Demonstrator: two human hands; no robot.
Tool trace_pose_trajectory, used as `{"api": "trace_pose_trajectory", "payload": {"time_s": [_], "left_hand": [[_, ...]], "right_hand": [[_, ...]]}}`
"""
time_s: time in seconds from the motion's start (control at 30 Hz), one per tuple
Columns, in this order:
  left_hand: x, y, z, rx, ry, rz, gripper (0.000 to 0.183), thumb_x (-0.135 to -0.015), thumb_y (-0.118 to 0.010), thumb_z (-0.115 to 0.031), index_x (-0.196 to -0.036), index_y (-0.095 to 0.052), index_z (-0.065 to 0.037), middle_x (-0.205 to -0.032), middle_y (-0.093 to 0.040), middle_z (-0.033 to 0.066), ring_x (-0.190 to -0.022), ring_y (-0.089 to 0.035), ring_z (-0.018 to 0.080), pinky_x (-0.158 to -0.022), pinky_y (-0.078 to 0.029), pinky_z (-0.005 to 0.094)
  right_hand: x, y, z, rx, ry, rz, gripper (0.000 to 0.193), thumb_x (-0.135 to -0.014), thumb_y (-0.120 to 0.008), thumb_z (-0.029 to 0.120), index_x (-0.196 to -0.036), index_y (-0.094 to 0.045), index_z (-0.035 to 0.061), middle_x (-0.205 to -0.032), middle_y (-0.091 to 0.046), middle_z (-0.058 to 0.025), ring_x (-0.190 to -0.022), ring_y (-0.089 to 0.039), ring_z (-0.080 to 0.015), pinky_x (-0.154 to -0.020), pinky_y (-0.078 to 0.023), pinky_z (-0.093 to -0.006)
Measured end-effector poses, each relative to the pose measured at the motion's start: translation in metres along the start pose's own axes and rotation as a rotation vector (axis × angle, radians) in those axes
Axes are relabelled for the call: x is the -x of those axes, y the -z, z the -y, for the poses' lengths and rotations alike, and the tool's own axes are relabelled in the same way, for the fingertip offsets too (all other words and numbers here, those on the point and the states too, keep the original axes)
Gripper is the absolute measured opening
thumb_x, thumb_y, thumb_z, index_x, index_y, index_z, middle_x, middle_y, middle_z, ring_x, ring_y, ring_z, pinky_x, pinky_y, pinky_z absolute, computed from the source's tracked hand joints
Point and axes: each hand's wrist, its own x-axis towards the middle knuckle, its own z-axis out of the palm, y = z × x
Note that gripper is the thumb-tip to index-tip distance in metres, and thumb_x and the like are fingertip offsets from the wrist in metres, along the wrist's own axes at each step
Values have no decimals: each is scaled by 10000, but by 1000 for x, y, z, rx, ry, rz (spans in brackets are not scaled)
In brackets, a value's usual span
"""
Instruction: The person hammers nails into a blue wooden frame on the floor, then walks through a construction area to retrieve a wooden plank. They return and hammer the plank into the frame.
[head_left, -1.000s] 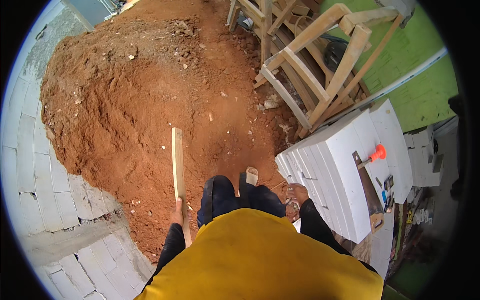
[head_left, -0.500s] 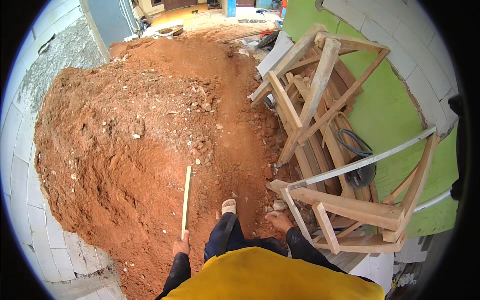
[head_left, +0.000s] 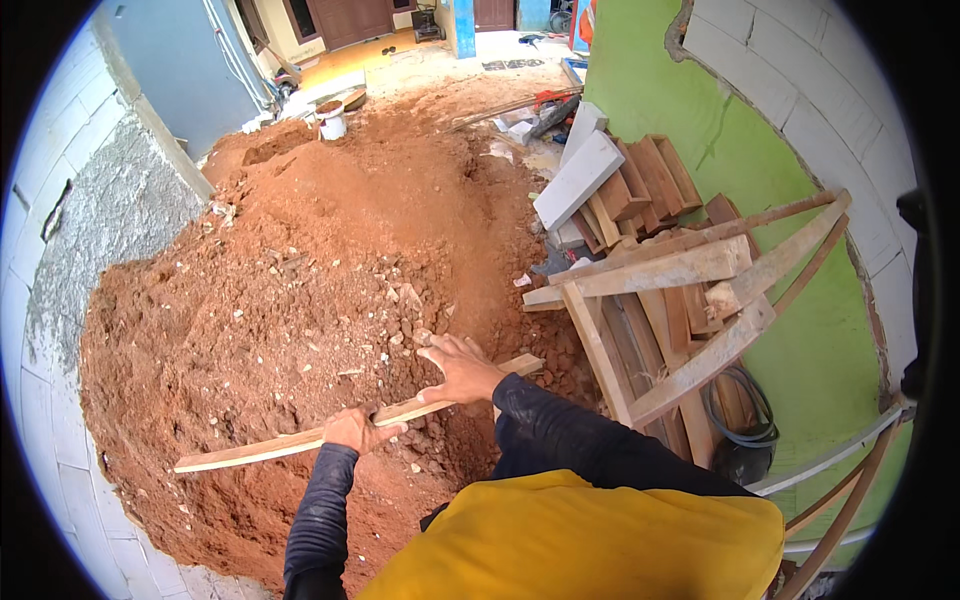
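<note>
A long pale wooden strip (head_left: 255,450) lies crosswise in front of me, over the reddish soil, its right end higher in the picture. My left hand (head_left: 352,430) is closed round it near its middle, thumb pointing right. Farther right, my right hand (head_left: 462,370) reaches across the strip with its fingers spread apart toward the soil. Its palm is over the strip; whether it touches the wood I cannot tell. The strip's right end (head_left: 525,365) shows just beyond my right wrist.
A big mound of red soil (head_left: 250,340) with stones fills the left and middle. To the right, a wooden frame (head_left: 650,275) stands over stacked timber (head_left: 655,340) beside a green wall (head_left: 740,140). A coiled dark hose (head_left: 765,425) lies there. Farther back stands a white bucket (head_left: 332,125).
The strip, earlier pointing away from me in my left hand, now lies crosswise. My right hand has moved from beside the timber frame to over the strip. The view has shifted.
</note>
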Motion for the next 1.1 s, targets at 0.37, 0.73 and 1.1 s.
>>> {"api": "trace_pose_trajectory", "payload": {"time_s": [0.37, 0.73, 1.1], "left_hand": [[-276, 163, -46, 63, -65, -9, 876, -695, -784, -802, -1193, -773, -81, -1001, -782, 180, -971, -757, 346, -918, -577, 476], [-530, 240, -88, 430, -148, -396, 606, -838, -833, -376, -1332, -675, -64, -1451, -587, 182, -1497, -369, 417, -1222, -318, 563], [-865, 267, -95, 434, -167, -356, 450, -860, -810, -266, -1252, -724, -61, -1372, -652, 205, -1434, -472, 423, -1189, -386, 526]], "right_hand": [[-220, 181, -117, -107, 200, 395, 838, -763, -823, 504, -1415, -572, 42, -1248, -700, -232, -1155, -676, -404, -963, -512, -511], [-282, 365, -339, -46, -433, -190, 679, -845, -769, 428, -1387, -572, 69, -1222, -706, -213, -1184, -662, -395, -997, -530, -494], [-314, 496, -535, -504, -758, -589, 530, -893, -737, 298, -1343, -660, 28, -984, -761, -206, -946, -737, -353, -863, -561, -416]]}}
